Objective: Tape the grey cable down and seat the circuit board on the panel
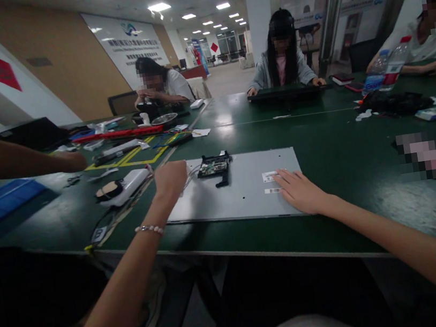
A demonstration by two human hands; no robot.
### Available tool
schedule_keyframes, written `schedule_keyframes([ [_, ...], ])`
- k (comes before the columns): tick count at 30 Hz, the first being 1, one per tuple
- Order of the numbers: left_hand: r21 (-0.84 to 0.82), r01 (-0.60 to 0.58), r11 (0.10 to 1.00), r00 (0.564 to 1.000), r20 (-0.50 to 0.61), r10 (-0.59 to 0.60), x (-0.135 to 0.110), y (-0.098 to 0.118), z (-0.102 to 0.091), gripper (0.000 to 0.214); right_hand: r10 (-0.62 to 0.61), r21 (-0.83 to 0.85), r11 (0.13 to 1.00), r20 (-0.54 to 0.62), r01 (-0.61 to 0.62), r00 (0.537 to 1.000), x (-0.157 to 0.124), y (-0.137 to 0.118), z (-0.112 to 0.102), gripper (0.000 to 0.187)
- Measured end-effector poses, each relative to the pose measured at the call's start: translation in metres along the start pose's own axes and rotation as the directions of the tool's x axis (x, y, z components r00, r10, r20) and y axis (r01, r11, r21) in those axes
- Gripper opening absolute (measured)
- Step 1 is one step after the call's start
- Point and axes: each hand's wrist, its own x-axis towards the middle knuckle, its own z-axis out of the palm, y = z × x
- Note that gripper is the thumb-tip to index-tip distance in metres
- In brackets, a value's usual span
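Note:
A flat light-grey metal panel lies on the green table in front of me. On its upper left part rests a green circuit board in a black plastic bracket. Thin cables run from the board to my left hand, which is closed around them at the panel's left edge; the fingertips are hidden behind the hand. My right hand lies flat with fingers stretched on the panel's right side, touching a white label. A second small label sits just below.
Left of the panel lies a white device with a tan pad and a cable. Further left are a blue tray and another person's arm. Bottles and a black bundle stand at the right. Several people sit around the table.

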Motion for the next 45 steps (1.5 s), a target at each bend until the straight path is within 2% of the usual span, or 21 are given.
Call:
schedule_keyframes([
  [3,-0.042,0.022,0.999,0.992,-0.122,-0.027,0.033,0.000,-0.016,0.043,0.006,0.002,1.000,0.008,-0.006,1.000,0.000,-0.001,-0.002,0.060],
  [5,-0.067,0.008,0.998,0.990,-0.141,-0.018,0.053,0.008,-0.019,0.044,0.011,-0.002,1.000,0.013,-0.011,1.000,0.000,-0.002,-0.003,0.060],
  [7,-0.089,-0.020,0.996,0.995,-0.101,0.011,0.069,0.022,-0.015,0.042,0.013,-0.008,1.000,0.014,-0.013,1.000,0.000,-0.002,-0.005,0.060],
  [10,-0.113,-0.075,0.991,0.997,0.012,0.077,0.085,0.043,0.002,0.037,0.017,-0.005,1.000,0.016,-0.017,1.000,0.001,-0.003,-0.006,0.060],
  [15,-0.114,-0.084,0.990,0.987,0.127,0.098,0.097,0.059,0.029,0.031,0.015,0.015,1.000,0.024,-0.015,1.000,0.003,-0.001,-0.005,0.060],
  [18,-0.109,-0.109,0.988,0.987,0.108,0.120,0.100,0.056,0.037,0.036,0.012,0.029,0.999,0.027,-0.013,1.000,0.003,0.001,-0.005,0.060],
  [20,-0.165,-0.183,0.969,0.980,0.053,0.193,0.101,0.054,0.041,0.041,0.012,0.036,0.999,0.033,-0.013,0.999,0.003,0.001,-0.006,0.060],
  [22,-0.266,-0.296,0.917,0.951,0.004,0.308,0.101,0.055,0.045,0.048,0.012,0.039,0.999,0.036,-0.013,0.999,0.004,0.000,-0.007,0.060],
  [24,-0.352,-0.381,0.855,0.912,0.007,0.409,0.100,0.057,0.050,0.053,0.008,0.039,0.999,0.035,-0.009,0.999,0.004,0.000,-0.007,0.060],
  [26,-0.389,-0.389,0.835,0.896,0.051,0.441,0.100,0.060,0.053,0.056,0.006,0.035,0.999,0.029,-0.007,1.000,0.005,0.000,-0.007,0.060],
  [30,-0.318,-0.346,0.883,0.905,0.135,0.404,0.104,0.066,0.054,0.056,0.008,0.022,1.000,0.014,-0.008,1.000,0.006,0.001,-0.004,0.058],
  [35,-0.208,-0.360,0.910,0.909,0.142,0.392,0.115,0.067,0.061,0.055,0.000,0.044,0.999,0.010,0.000,1.000,0.008,0.004,-0.001,0.059],
  [38,-0.275,-0.298,0.914,0.930,0.131,0.343,0.121,0.067,0.069,0.055,0.001,0.055,0.998,0.013,-0.002,1.000,0.009,0.005,0.000,0.059],
  [41,-0.403,-0.237,0.884,0.958,0.053,0.281,0.125,0.064,0.072,0.054,0.002,0.058,0.998,0.024,-0.004,1.000,0.009,0.005,-0.001,0.060],
  [45,-0.534,-0.131,0.835,0.990,-0.018,0.143,0.124,0.048,0.068,0.050,-0.004,0.062,0.998,0.046,0.001,0.999,0.007,0.007,-0.004,0.061],
])
